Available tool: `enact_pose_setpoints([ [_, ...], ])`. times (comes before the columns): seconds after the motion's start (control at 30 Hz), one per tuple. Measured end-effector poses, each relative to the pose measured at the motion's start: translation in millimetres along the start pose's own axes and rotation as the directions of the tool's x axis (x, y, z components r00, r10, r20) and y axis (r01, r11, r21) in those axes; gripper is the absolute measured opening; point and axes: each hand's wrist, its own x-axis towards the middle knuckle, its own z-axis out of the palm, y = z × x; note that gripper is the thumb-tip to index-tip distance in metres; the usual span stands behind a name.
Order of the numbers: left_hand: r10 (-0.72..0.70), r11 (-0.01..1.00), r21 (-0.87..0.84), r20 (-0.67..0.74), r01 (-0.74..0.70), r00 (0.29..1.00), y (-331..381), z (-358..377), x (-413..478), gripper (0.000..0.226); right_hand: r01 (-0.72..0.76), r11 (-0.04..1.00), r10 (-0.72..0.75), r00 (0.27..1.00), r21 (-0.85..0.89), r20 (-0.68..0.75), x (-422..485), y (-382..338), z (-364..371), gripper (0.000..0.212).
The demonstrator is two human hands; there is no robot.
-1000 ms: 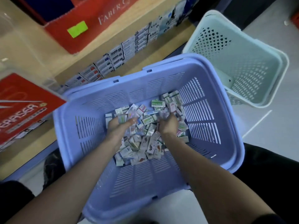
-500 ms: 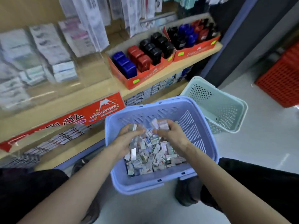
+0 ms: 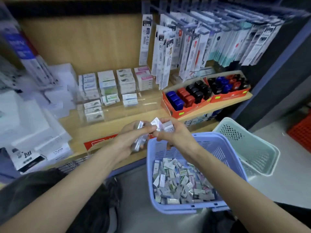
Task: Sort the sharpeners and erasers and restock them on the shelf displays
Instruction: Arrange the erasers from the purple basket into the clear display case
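Both hands are raised above the far rim of the purple basket, in front of the shelf edge. My left hand grips a stack of small wrapped erasers. My right hand pinches a few white eraser packs against the left hand's bundle. Inside the purple basket lies a heap of several small wrapped erasers. On the shelf behind the hands, clear acrylic compartments hold stacked eraser boxes. Red cartons of blue, red and black sharpeners stand at the right.
A pale green basket stands on the floor right of the purple one. Packaged refills hang on hooks above the shelf. White boxes pile up at the left. A red crate sits at the far right. My dark trousers fill the bottom.
Both hands came up out of the purple basket with handfuls of erasers and now meet above its rim. The view tilted up from the basket to the shelf displays.
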Motion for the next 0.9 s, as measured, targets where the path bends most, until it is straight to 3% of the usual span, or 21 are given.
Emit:
enact_pose_setpoints([
  [0.13, 0.009, 0.988, -0.151, -0.036, -0.014, 0.999, 29.8, -22.4, -4.9, 0.029, 0.086, 0.991, -0.086, 0.996, -0.107, 0.007, 15.2, -28.9, 19.9, 0.033],
  [0.3, 0.030, 0.959, -0.275, -0.134, -0.066, 0.990, 50.3, -39.4, 3.6, 0.020, 0.185, 0.972, -0.185, 0.983, -0.147, 0.014, 41.9, -43.8, 33.7, 0.025],
  [0.43, 0.020, 0.930, -0.359, -0.174, -0.083, 0.985, 53.3, -47.1, 15.6, 0.033, 0.275, 0.916, -0.294, 0.956, -0.293, -0.022, 64.7, -40.4, 36.0, 0.028],
  [0.5, 0.052, 0.939, -0.324, -0.194, -0.114, 0.980, 56.7, -48.4, 24.3, 0.026, 0.285, 0.888, -0.322, 0.945, -0.361, -0.046, 76.5, -36.1, 36.6, 0.030],
  [0.63, 0.093, 0.955, -0.254, -0.232, -0.152, 0.968, 71.2, -53.4, 41.5, 0.022, 0.285, 0.920, -0.321, 0.942, -0.268, -0.100, 102.4, -33.3, 28.9, 0.020],
  [0.73, 0.188, 0.979, -0.012, -0.348, -0.205, 0.918, 72.6, -65.4, 57.7, 0.023, 0.273, 0.906, -0.328, 0.936, -0.323, -0.128, 123.3, -37.4, 17.6, 0.015],
  [0.8, 0.280, 0.956, 0.194, -0.386, -0.220, 0.879, 71.3, -71.7, 66.8, 0.026, 0.254, 0.806, -0.373, 0.920, -0.536, -0.125, 141.6, -41.9, 6.3, 0.018],
  [0.9, 0.319, 0.935, 0.273, -0.379, -0.224, 0.868, 69.5, -75.7, 73.0, 0.027, 0.143, 0.359, -0.351, 0.936, -0.922, 0.009, 174.6, -46.1, -11.2, 0.030],
])
